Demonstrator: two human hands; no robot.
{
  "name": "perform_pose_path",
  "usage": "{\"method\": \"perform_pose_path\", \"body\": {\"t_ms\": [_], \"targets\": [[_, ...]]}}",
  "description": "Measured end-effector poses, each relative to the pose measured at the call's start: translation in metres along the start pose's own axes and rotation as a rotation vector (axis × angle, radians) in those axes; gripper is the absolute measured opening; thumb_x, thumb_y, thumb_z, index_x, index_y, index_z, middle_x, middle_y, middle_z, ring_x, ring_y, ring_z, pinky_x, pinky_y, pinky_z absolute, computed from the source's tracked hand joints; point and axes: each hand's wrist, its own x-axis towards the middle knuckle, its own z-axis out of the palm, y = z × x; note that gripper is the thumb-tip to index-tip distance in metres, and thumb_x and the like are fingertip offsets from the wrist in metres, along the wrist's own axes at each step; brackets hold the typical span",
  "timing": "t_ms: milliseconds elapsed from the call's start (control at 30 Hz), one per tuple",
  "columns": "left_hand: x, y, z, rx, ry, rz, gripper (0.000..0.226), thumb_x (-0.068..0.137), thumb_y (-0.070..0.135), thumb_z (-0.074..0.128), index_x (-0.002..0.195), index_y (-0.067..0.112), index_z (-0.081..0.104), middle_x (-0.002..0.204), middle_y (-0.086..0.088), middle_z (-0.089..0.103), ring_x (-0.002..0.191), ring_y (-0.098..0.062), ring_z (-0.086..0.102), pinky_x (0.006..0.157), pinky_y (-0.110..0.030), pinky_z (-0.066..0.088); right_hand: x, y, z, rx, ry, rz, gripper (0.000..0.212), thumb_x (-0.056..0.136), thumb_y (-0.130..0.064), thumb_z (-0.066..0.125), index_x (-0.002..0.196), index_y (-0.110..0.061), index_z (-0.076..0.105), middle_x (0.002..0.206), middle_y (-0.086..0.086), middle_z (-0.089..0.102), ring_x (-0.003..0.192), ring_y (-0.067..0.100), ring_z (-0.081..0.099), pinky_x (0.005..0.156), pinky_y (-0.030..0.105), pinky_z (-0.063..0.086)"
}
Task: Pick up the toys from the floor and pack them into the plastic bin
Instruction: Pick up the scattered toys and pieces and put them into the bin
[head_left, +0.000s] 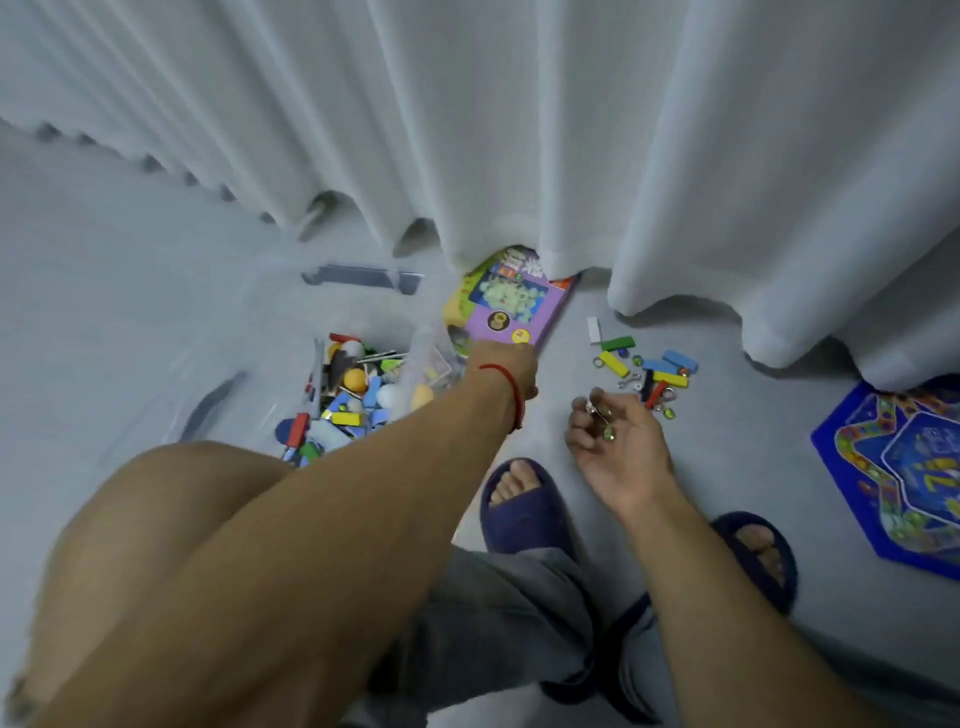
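A clear plastic bin (358, 275) stands on the floor at centre left, holding several coloured blocks and balls (353, 389). My left hand (506, 371) reaches forward and grips the near edge of a purple toy box (511, 306) that lies half under the curtain, right beside the bin. My right hand (615, 434) is held palm up above the floor, fingers curled round several small marbles and metal bits (602, 415). Beyond it a pile of loose wooden blocks, marbles and metal rings (649, 371) lies on the floor.
A white curtain (571, 130) hangs along the back and touches the floor. A blue hexagonal game board (898, 473) lies at the right edge. My feet in dark slippers (524, 509) stand just below my hands, and my bare knee fills the lower left.
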Motion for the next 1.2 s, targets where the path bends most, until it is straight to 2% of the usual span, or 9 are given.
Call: {"method": "perform_pose_path", "body": {"t_ms": [133, 233, 367, 467, 567, 667, 800, 967, 1200], "targets": [[-0.013, 0.056, -0.109, -0.292, 0.161, -0.052, 0.022, 0.099, 0.005, 0.041, 0.117, 0.007, 0.052, 0.057, -0.013, 0.046, 0.034, -0.016, 0.048, 0.041, -0.021, 0.039, -0.008, 0.033, 0.114, -0.228, -0.126, 0.042, 0.013, 0.093, -0.012, 0.049, 0.094, -0.005, 0.059, 0.081, 0.011, 0.056, 0.06, 0.018, 0.052, 0.043, 0.023, 0.039], [-0.028, 0.068, -0.175, -0.381, 0.239, -0.072, 0.039, 0.102, 0.012, 0.039, 0.141, 0.006, 0.041, 0.113, -0.017, 0.054, 0.104, -0.03, 0.063, 0.064, -0.036, 0.054, -0.013, 0.061, 0.188, -0.283, -0.107, 0.062, 0.022, 0.098, -0.016, 0.051, 0.107, 0.004, 0.055, 0.11, 0.018, 0.052, 0.091, 0.033, 0.057, 0.076, 0.041, 0.059], [-0.049, 0.075, -0.216, -0.519, 0.284, 0.002, 0.049, 0.101, 0.017, 0.037, 0.15, 0.009, 0.033, 0.152, -0.014, 0.038, 0.133, -0.032, 0.044, 0.102, -0.048, 0.043, -0.011, 0.068, 0.233, -0.409, -0.12, 0.159, 0.064, 0.098, -0.031, 0.05, 0.145, 0.008, 0.029, 0.15, 0.03, 0.03, 0.141, 0.05, 0.03, 0.116, 0.06, 0.024], [-0.05, 0.075, -0.232, -0.641, 0.318, -0.008, 0.053, 0.1, 0.024, 0.036, 0.151, 0.01, 0.031, 0.155, -0.014, 0.035, 0.143, -0.032, 0.034, 0.108, -0.048, 0.036, -0.019, 0.049, 0.243, -0.588, -0.096, 0.112, 0.065, 0.099, -0.031, 0.047, 0.147, 0.009, 0.029, 0.151, 0.034, 0.029, 0.144, 0.051, 0.025, 0.116, 0.059, 0.027], [-0.046, 0.078, -0.224, -0.63, 0.248, -0.07, 0.047, 0.094, 0.026, 0.042, 0.137, 0.008, 0.045, 0.127, -0.016, 0.048, 0.121, -0.033, 0.052, 0.093, -0.044, 0.046, -0.036, 0.002, 0.234, -1.013, -0.079, 0.004, 0.045, 0.1, -0.033, 0.048, 0.125, 0.004, 0.054, 0.129, 0.029, 0.052, 0.12, 0.043, 0.055, 0.1, 0.049, 0.048], [-0.064, 0.095, -0.183, -0.353, 0.045, -0.011, 0.011, 0.089, 0.018, 0.046, 0.088, 0.008, 0.05, 0.076, -0.011, 0.046, 0.061, -0.023, 0.045, 0.058, -0.027, 0.042, -0.055, -0.063, 0.208, -1.567, -0.046, -0.178, 0.026, 0.095, -0.027, 0.056, 0.104, -0.005, 0.064, 0.103, 0.013, 0.064, 0.088, 0.027, 0.063, 0.085, 0.04, 0.055], [-0.071, 0.114, -0.099, 0.258, -0.255, 0.133, 0.022, 0.092, 0.021, 0.054, 0.103, 0.003, 0.061, 0.095, -0.015, 0.057, 0.075, -0.03, 0.056, 0.077, -0.039, 0.056, -0.074, -0.147, 0.152, -2.145, 0.054, -0.061, 0.016, 0.098, -0.024, 0.055, 0.101, -0.01, 0.063, 0.099, 0.01, 0.066, 0.084, 0.028, 0.065, 0.074, 0.038, 0.055], [-0.054, 0.11, 0.001, 0.923, -0.594, 0.291, 0.032, 0.095, 0.025, 0.059, 0.122, 0.007, 0.062, 0.111, -0.012, 0.065, 0.096, -0.026, 0.064, 0.082, -0.042, 0.059, -0.041, -0.197, 0.073, -2.317, 0.161, 0.134, 0.023, 0.097, -0.029, 0.059, 0.113, -0.013, 0.064, 0.111, 0.016, 0.064, 0.089, 0.026, 0.063, 0.074, 0.036, 0.057], [0.06, 0.018, 0.078, 1.134, -0.281, 0.597, 0.037, 0.089, 0.019, 0.06, 0.125, 0.011, 0.06, 0.126, -0.014, 0.061, 0.115, -0.032, 0.057, 0.088, -0.03, 0.045, 0.058, -0.177, -0.036, -2.479, 0.107, 0.038, 0.077, 0.088, -0.041, 0.069, 0.152, -0.024, 0.031, 0.144, 0.01, 0.045, 0.122, 0.028, 0.052, 0.1, 0.039, 0.046]]}}
